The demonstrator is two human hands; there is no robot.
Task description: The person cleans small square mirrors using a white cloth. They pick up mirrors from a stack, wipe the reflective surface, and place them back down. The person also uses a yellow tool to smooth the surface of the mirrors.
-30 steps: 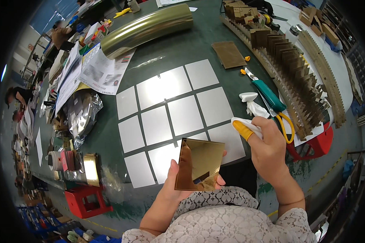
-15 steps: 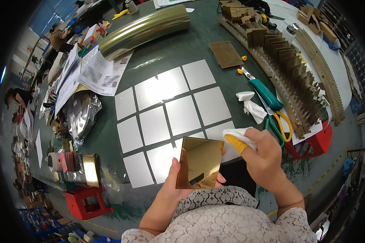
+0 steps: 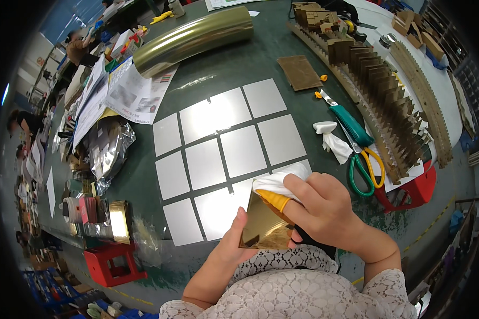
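A square, mirror-like gold plate (image 3: 263, 229) is tilted in front of my body, gripped along its edges by my left hand (image 3: 230, 243). My right hand (image 3: 324, 210) pinches a folded white cloth (image 3: 282, 182) against the plate's upper part. A yellow finger cover (image 3: 272, 200) sits on one right finger. Beyond my hands, pale grey square sheets (image 3: 242, 151) lie in rows on the dark green table (image 3: 207, 85). To their right are a crumpled white cloth (image 3: 336, 148), a green-handled utility knife (image 3: 351, 126) and scissors (image 3: 361, 181) with green and yellow handles.
A gold film roll (image 3: 194, 40) lies at the back beside papers (image 3: 135, 95). Toothed racks (image 3: 378, 87) with upright brown plates curve along the right. At the left stand a stack of gold plates (image 3: 120, 222) and a red stool (image 3: 109, 265). Another red stool (image 3: 418, 190) is at the right.
My right hand has moved left and brought the white cloth from beside the gold plate onto its upper part. The left hand keeps its hold.
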